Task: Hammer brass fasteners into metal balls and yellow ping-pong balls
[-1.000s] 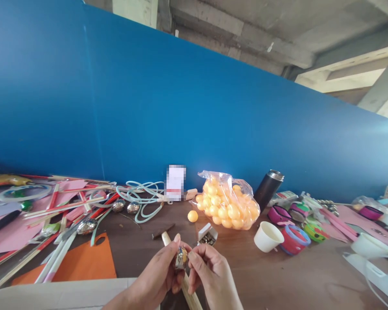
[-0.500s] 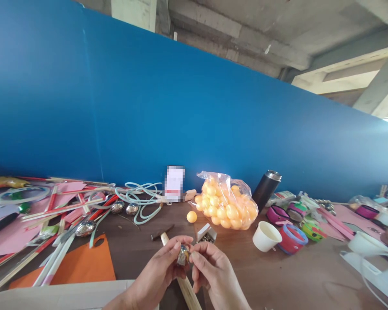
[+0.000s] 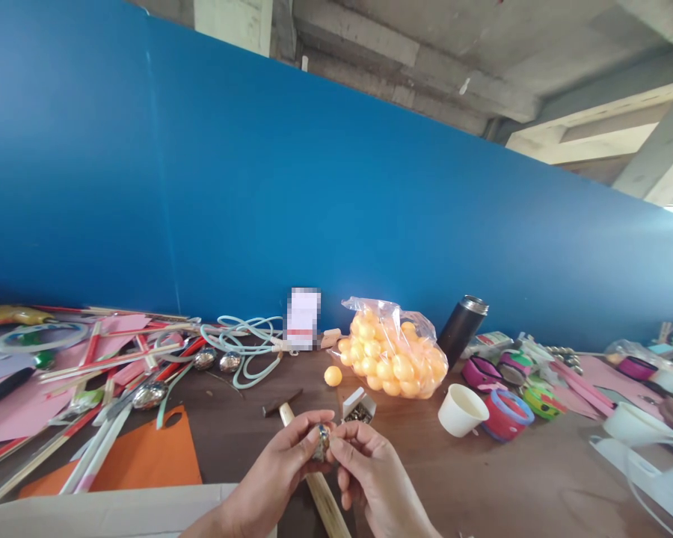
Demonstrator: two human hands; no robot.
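Note:
My left hand (image 3: 283,463) is closed around a small shiny silver ball-like piece (image 3: 321,442), its fingers and thumb pinching it. My right hand (image 3: 373,467) meets it from the other side, thumb and forefinger pressed together at the piece's edge; whatever lies between those tips is hidden. Beneath both hands runs a hammer (image 3: 326,508), wooden handle toward me and dark head beyond the fingers. Just past my right fingertips stands a small open white box (image 3: 364,403) of little metal pieces.
A clear bag of orange balls (image 3: 392,362) sits ahead, with one loose orange ball (image 3: 333,376) beside it. To the right are a paper cup (image 3: 463,411) and a black flask (image 3: 463,329). Sticks, coiled light-blue tubing (image 3: 247,336) and orange felt (image 3: 151,456) cover the left.
The silver piece has turned slightly between my fingers, showing a different side. Both hands stay in nearly the same place; the table things have not moved.

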